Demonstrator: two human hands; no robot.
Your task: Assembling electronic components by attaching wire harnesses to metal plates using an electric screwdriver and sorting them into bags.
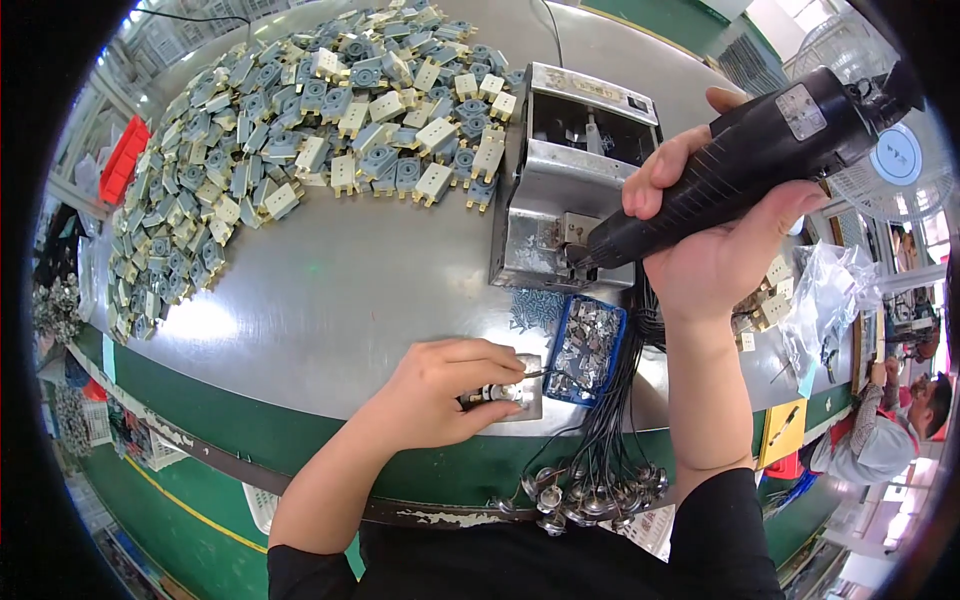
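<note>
Slanting, the black power tool point(735, 155) looks tapered.

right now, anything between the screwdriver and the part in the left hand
Yes: in this view, the front of the metal machine and bluish pieces loose on the table lie between the screwdriver and the part in the left hand. The blue tray sits beside that gap.
</note>
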